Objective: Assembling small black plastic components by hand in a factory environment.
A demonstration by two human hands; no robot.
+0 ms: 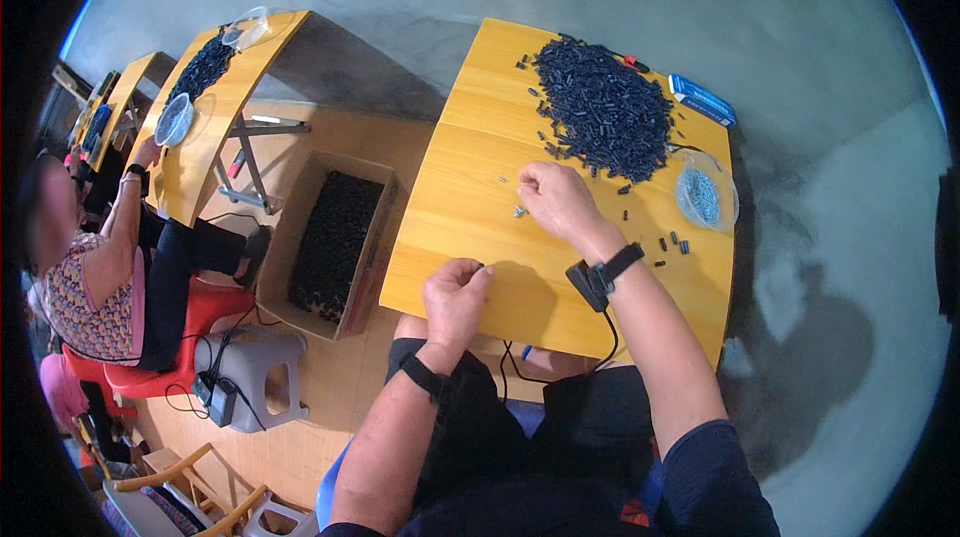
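My left hand is closed in a pinch by the table's near left edge. A small black plastic piece shows at its fingertips, mostly covered by them. My right hand is curled over the middle of the table with fingertips together; what they hold, if anything, is hidden. Beside those fingers lie a few small silver metal parts. Farther off spreads a big heap of black plastic pieces. Several loose black pieces lie right of my right wrist.
A see-through bowl of small silver parts stands at the right edge, near a blue and white box. On the floor at left sits a carton of black pieces. A seated person works at another table.
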